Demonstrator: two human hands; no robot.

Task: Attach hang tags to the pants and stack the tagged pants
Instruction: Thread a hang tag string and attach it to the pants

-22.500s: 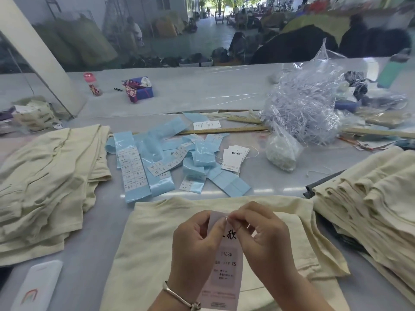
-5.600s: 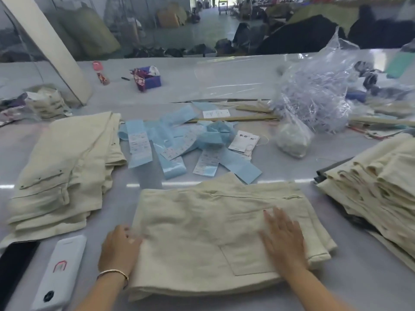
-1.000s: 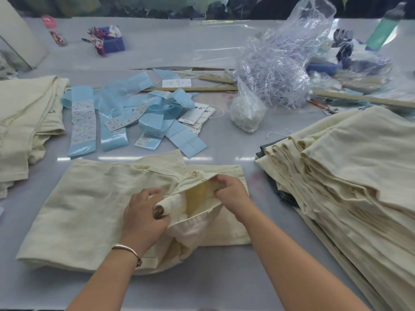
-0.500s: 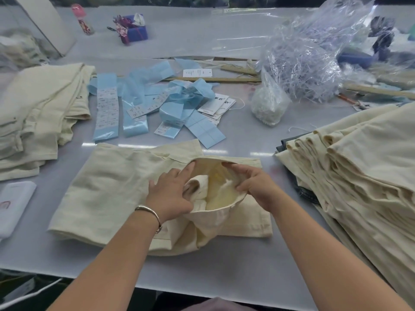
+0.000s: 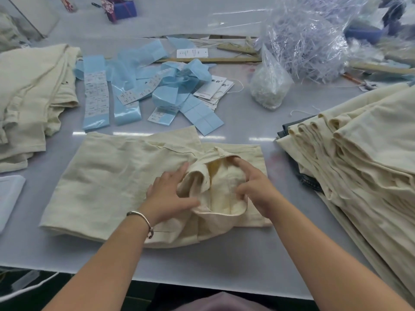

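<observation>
Two hands, our left hand (image 5: 167, 194) and right hand (image 5: 254, 189), grip the opened waistband of cream pants (image 5: 107, 182) on the counter (image 5: 224, 261); next we likely need a hang tag (image 5: 211, 87).

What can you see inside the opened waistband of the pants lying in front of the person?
Inside the pants, pale cream lining folds show. The left hand and right hand grip the opening and cover part of it. No hang tag shows there; deeper in is hidden.
</observation>
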